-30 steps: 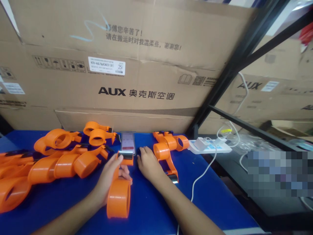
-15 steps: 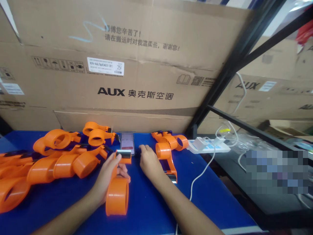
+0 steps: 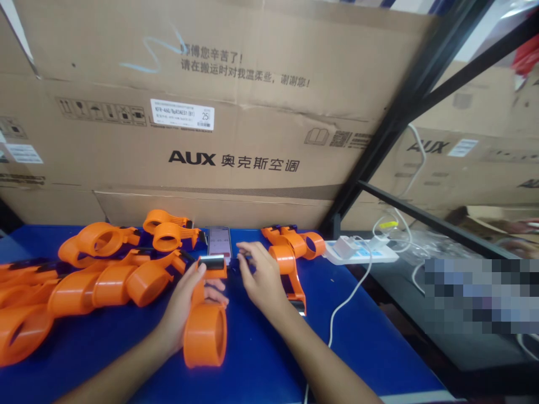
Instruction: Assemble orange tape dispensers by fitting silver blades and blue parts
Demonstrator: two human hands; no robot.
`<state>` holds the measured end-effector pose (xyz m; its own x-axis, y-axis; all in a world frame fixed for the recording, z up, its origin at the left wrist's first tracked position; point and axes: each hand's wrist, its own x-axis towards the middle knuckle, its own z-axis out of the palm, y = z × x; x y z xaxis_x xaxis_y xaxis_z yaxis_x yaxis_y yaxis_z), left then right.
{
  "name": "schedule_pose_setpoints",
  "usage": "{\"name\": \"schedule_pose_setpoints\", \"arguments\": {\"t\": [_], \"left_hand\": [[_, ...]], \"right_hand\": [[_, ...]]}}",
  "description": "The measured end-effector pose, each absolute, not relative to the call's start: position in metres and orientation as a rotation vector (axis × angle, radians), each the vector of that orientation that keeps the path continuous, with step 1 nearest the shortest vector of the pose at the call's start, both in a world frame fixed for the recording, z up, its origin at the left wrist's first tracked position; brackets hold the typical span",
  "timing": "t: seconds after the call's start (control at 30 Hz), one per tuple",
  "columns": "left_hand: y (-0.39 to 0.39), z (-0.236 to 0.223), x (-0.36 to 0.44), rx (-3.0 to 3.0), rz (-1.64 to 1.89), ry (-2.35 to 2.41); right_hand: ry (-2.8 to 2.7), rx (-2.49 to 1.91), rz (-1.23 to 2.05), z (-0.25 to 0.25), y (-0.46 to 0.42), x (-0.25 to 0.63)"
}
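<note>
My left hand (image 3: 181,300) is closed round the handle of an orange tape dispenser (image 3: 205,336). Its ring hangs toward me, and the head with a toothed blade and dark roller (image 3: 213,262) points away. To the right of that head, my right hand (image 3: 261,275) pinches a small dark piece (image 3: 236,267), too blurred to name. Thumb and forefinger meet at it while the other fingers are loosely bent. A phone (image 3: 219,242) with a lit screen lies just beyond both hands. More orange dispensers (image 3: 290,252) lie right beside my right hand.
Several orange tape dispensers (image 3: 113,283) are heaped on the left of the blue table (image 3: 261,365). Behind stands a large cardboard box (image 3: 236,191). A white power strip (image 3: 362,251) with a cable (image 3: 337,314) lies at right, near a black metal frame (image 3: 379,134).
My right hand has turned slightly, and its fingers have lifted so the dark piece shows more. The dispenser in my left hand has rotated a little, its blade teeth now visible.
</note>
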<state>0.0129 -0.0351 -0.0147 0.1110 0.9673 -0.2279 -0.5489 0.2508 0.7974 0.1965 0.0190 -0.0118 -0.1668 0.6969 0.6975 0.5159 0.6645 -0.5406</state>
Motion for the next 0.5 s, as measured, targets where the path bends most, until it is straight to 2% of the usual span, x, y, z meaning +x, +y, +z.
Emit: {"name": "schedule_pose_setpoints", "arguments": {"t": [0.37, 0.5], "left_hand": [[-0.034, -0.018, 0.014, 0.419, 1.305, 0.875], [-0.032, -0.019, 0.014, 0.416, 1.314, 0.854]], "right_hand": [[-1.472, -0.788, 0.896, -0.016, 0.001, 0.168], [-1.531, -0.844, 0.932, -0.018, -0.004, 0.167]]}}
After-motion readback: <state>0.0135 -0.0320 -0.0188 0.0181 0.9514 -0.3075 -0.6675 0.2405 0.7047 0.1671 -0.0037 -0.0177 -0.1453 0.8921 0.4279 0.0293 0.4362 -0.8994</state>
